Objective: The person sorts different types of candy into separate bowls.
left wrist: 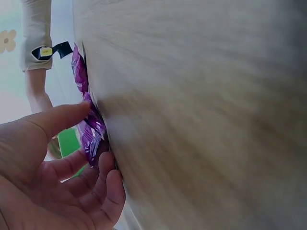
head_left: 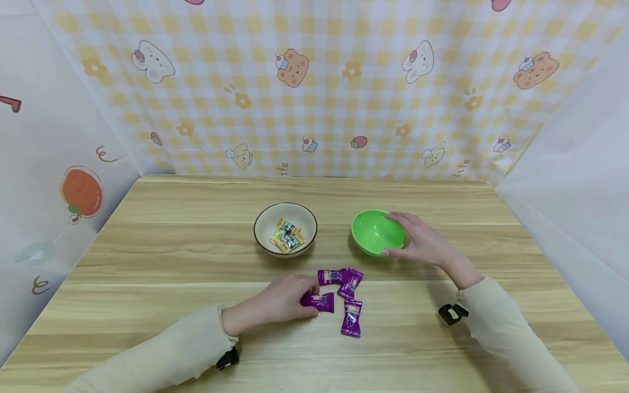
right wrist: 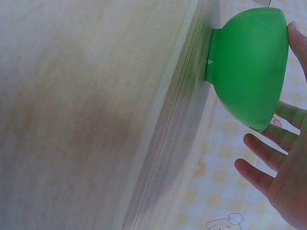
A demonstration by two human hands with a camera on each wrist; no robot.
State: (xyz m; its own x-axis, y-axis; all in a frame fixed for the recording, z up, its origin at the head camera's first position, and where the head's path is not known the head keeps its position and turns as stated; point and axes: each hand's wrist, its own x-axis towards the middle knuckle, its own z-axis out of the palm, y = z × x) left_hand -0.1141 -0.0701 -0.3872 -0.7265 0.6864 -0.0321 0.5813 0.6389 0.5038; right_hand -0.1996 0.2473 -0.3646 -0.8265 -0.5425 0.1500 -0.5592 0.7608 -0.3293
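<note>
My left hand (head_left: 287, 299) pinches a purple wrapped candy (head_left: 324, 302) between thumb and fingers, low over the wooden table. Three more purple candies (head_left: 351, 318) lie just beyond and to the right of it, two of them touching. In the left wrist view the thumb (left wrist: 72, 117) lies against purple wrappers (left wrist: 91, 134), and the other fingers are curled below. My right hand (head_left: 426, 240) holds the green bowl (head_left: 375, 232) across its right side, thumb at the near rim and fingers at the far rim. Two fingers hang loose in the right wrist view. No candy shows inside the bowl.
A cream bowl with a dark rim (head_left: 259, 240) stands left of the green one, with several yellow wrapped candies (head_left: 288, 236) inside. Both bowls stand on the wood-grain table (head_left: 162, 245). A checked cloth (head_left: 324, 103) hangs behind the table, with pale cloth at both sides.
</note>
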